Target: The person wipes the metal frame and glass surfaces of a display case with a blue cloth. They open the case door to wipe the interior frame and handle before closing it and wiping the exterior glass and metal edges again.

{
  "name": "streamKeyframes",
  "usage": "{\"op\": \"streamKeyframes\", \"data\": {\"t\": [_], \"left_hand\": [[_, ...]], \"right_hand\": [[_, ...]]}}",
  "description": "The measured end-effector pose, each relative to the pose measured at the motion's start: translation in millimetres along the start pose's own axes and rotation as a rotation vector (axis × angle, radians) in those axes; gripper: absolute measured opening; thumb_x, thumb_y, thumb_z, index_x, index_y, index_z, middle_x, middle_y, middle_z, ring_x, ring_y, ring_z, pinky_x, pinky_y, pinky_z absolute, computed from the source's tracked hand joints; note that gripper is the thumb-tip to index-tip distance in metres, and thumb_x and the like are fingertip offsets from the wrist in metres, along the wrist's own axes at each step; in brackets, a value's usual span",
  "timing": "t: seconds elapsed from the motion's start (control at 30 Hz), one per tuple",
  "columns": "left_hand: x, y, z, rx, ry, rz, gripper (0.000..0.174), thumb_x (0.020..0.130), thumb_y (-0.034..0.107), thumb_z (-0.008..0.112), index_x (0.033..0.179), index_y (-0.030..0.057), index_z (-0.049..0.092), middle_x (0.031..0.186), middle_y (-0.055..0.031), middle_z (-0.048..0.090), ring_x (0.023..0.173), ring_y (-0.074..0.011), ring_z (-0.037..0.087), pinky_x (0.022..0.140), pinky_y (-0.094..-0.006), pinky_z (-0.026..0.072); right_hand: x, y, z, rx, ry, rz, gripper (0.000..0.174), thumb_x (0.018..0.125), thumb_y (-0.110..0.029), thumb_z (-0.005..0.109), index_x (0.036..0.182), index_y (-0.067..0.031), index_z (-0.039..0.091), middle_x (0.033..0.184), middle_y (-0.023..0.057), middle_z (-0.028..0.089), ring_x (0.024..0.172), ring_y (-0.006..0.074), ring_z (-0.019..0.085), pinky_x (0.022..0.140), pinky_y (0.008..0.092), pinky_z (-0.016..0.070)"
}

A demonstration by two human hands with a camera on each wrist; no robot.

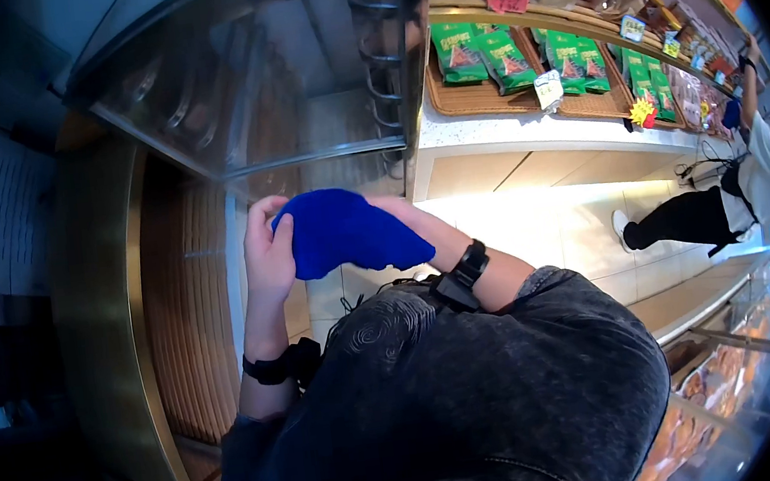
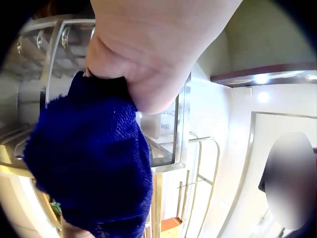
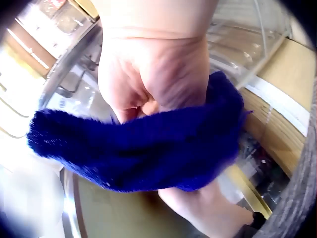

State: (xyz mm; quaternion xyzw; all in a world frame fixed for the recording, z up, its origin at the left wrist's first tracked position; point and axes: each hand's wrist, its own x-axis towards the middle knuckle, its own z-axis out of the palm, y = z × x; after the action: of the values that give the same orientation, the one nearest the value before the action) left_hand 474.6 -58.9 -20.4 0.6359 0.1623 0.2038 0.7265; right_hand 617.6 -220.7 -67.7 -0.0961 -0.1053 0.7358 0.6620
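A dark blue fuzzy cloth point(image 1: 337, 232), bunched and folded over, hangs between both hands in front of the torso in the head view. My left hand point(image 1: 268, 254) grips its left end, thumb on the near side. My right hand point(image 1: 393, 209) holds it from behind on the right, with most of the fingers hidden by the fabric. In the left wrist view the cloth point(image 2: 99, 153) droops below the left palm point(image 2: 148, 64). The right wrist view has the right hand's point(image 3: 153, 74) fingers tucked in at the upper edge of the cloth point(image 3: 143, 148).
A clear-walled display case point(image 1: 313, 106) with metal rings stands just beyond the hands. Shelves to the right carry green packets point(image 1: 507, 60) in wicker trays. Another person point(image 1: 749, 185) stands at the far right. Baked goods point(image 1: 716, 393) lie behind clear panels at the lower right.
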Motion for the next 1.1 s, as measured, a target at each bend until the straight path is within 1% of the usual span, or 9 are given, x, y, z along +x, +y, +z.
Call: {"op": "streamKeyframes", "data": {"t": [0.03,0.13,0.27,0.33,0.47,0.73,0.93,1.03,1.1], "left_hand": [[3,-3,-3,0.109,0.003,0.058,0.018,0.1,0.003,0.047,0.117,0.0035,0.05,0.091,-0.0045,0.061,0.081,-0.0082,0.059,0.072,-0.0217,0.0469],[0,9,0,0.319,0.03,0.126,0.02,0.1,0.005,0.048,0.119,0.0032,0.051,0.086,-0.0035,0.061,0.077,-0.0074,0.058,0.07,-0.0218,0.046],[5,1,-12,0.376,0.143,0.159,0.019,0.099,0.007,0.051,0.117,0.0025,0.054,0.075,-0.0002,0.058,0.069,-0.0051,0.052,0.064,-0.0219,0.0427],[12,-13,-18,0.373,0.158,0.169,0.019,0.098,0.007,0.051,0.117,0.0026,0.054,0.073,0.0005,0.056,0.067,-0.0046,0.05,0.063,-0.0215,0.0414],[25,-28,-19,0.279,0.205,0.149,0.019,0.099,0.009,0.052,0.116,0.0032,0.054,0.07,0.0008,0.054,0.061,-0.0039,0.047,0.058,-0.0197,0.0392],[43,-16,10,0.33,0.345,0.194,0.016,0.099,0.011,0.052,0.113,0.0046,0.056,0.071,0.0006,0.054,0.055,-0.0034,0.045,0.05,-0.018,0.0384],[72,-14,75,0.414,0.462,0.228,0.015,0.098,0.009,0.053,0.111,0.0028,0.057,0.075,-0.0004,0.056,0.056,-0.0045,0.048,0.05,-0.019,0.0394],[81,-1,109,0.455,0.517,0.282,0.016,0.097,0.008,0.054,0.111,0.0019,0.057,0.076,0.0004,0.056,0.059,-0.0044,0.049,0.051,-0.0193,0.0398],[88,8,121,0.498,0.567,0.321,0.015,0.096,0.008,0.054,0.11,0.0016,0.057,0.076,0.0011,0.056,0.06,-0.004,0.049,0.051,-0.019,0.0392]], "right_hand": [[16,5,14,-0.465,0.379,0.112,0.039,0.099,-0.035,0.053,0.117,-0.0013,0.061,0.096,0.0091,0.068,0.08,0.0168,0.068,0.069,0.0272,0.057],[38,37,-6,-0.447,0.003,0.079,0.035,0.099,-0.029,0.055,0.115,0.0008,0.061,0.097,0.0101,0.066,0.082,0.0178,0.066,0.073,0.0295,0.0568],[34,49,16,-0.495,0.045,0.027,0.027,0.1,-0.02,0.053,0.116,0.0011,0.059,0.099,0.0091,0.066,0.081,0.0159,0.068,0.065,0.0253,0.0571],[38,47,-4,-0.223,-0.03,0.119,0.034,0.101,-0.026,0.051,0.119,0.0012,0.059,0.106,0.013,0.065,0.092,0.0225,0.068,0.077,0.0321,0.0576],[38,47,-24,-0.313,0.07,-0.258,0.037,0.102,-0.028,0.048,0.124,0.0009,0.055,0.114,0.0161,0.064,0.104,0.0293,0.065,0.083,0.0392,0.0569],[-4,-21,-23,-0.011,-0.057,-0.243,0.048,0.102,-0.041,0.04,0.13,-0.0029,0.053,0.124,0.0186,0.06,0.115,0.0353,0.059,0.097,0.0533,0.0475],[-44,-88,-67,-0.107,-0.098,-0.258,0.028,0.1,-0.029,0.051,0.115,-0.006,0.057,0.103,0.0123,0.063,0.094,0.0279,0.064,0.085,0.0478,0.0541],[-88,-120,-62,-0.016,0.119,-0.115,0.024,0.099,-0.027,0.053,0.111,-0.0067,0.058,0.096,0.0096,0.063,0.084,0.0254,0.064,0.075,0.0429,0.0554],[-94,-129,-68,-0.008,0.133,-0.364,0.021,0.098,-0.026,0.054,0.107,-0.0071,0.058,0.091,0.0074,0.062,0.079,0.0224,0.063,0.067,0.0381,0.054]]}}
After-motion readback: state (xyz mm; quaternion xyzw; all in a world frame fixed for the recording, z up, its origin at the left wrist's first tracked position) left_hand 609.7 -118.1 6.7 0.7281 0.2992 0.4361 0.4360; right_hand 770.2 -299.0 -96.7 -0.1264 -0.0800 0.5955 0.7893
